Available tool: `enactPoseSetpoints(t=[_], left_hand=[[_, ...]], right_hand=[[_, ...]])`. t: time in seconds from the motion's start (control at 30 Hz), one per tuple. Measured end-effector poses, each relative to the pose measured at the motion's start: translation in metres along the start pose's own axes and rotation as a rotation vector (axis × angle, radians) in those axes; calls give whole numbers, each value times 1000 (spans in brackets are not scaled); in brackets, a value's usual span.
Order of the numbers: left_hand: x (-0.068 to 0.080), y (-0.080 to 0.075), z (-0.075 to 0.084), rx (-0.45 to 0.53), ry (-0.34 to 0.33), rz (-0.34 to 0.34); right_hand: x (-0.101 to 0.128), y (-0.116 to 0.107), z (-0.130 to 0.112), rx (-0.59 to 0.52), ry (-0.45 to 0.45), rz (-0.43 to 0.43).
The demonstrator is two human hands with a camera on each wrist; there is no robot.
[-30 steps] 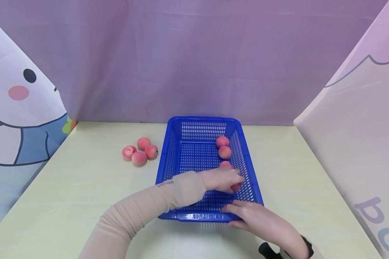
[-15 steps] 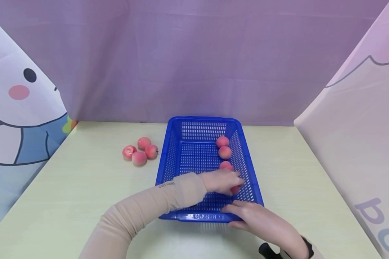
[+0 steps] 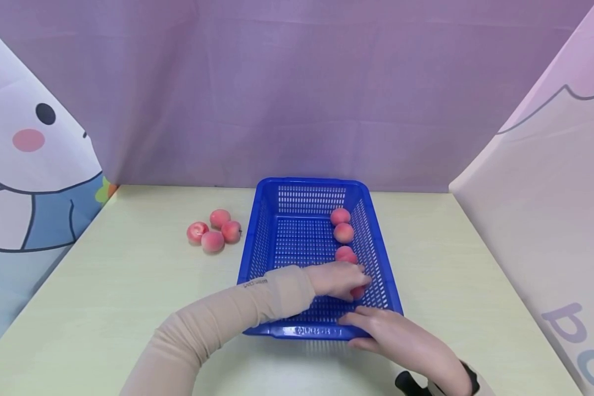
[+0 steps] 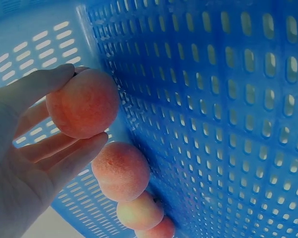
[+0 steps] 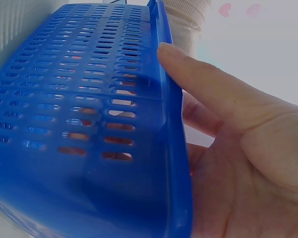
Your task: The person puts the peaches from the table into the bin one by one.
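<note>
Here, a person sits at a pale yellow-green counter (image 3: 104,308), both hands working at a blue plastic basket (image 3: 307,192) with slotted walls that stands at the middle of the counter.

The left hand (image 3: 337,279), in a beige sleeve, reaches across into the near right part of the basket. Its grip is curled round a pink-orange peach (image 4: 83,103), thumb on top and fingers beneath, holding the fruit low and close against the basket's right wall. In the left wrist view it looks just short of the floor, though contact cannot be told.

Three more peaches (image 3: 344,232) lie in a row along that same right wall, running away to the far end; the held peach sits at the near end of the row.

The right hand (image 3: 401,338) steadies the basket at its near right corner, thumb lying along the rim and fingers round the outside of the wall.

To the left of the basket, on the bare counter, four peaches (image 3: 213,234) sit in a tight cluster.

Judged from this, the step in hand is setting a peach down in the basket beside the others. The next move would call for spreading the left grip to let the fruit rest, then lifting the hand out over the left wall towards the cluster.
</note>
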State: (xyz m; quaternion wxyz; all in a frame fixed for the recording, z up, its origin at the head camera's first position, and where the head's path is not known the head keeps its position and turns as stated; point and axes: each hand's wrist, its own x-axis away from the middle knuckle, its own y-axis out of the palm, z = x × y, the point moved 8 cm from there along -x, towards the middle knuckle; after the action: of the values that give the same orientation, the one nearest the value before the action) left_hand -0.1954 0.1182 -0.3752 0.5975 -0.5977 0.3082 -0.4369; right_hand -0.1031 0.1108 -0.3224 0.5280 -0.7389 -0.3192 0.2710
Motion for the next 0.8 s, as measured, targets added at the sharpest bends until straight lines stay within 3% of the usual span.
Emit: enactPoseSetpoints(t=[0.63,0.8], left_hand=[[1,6,-3,60,-24,-32],[0,7,-3,33,-17,-32]], right_hand=[[-1,1,2,-6,37,-42],[-1,1,2,-4,43,-45]])
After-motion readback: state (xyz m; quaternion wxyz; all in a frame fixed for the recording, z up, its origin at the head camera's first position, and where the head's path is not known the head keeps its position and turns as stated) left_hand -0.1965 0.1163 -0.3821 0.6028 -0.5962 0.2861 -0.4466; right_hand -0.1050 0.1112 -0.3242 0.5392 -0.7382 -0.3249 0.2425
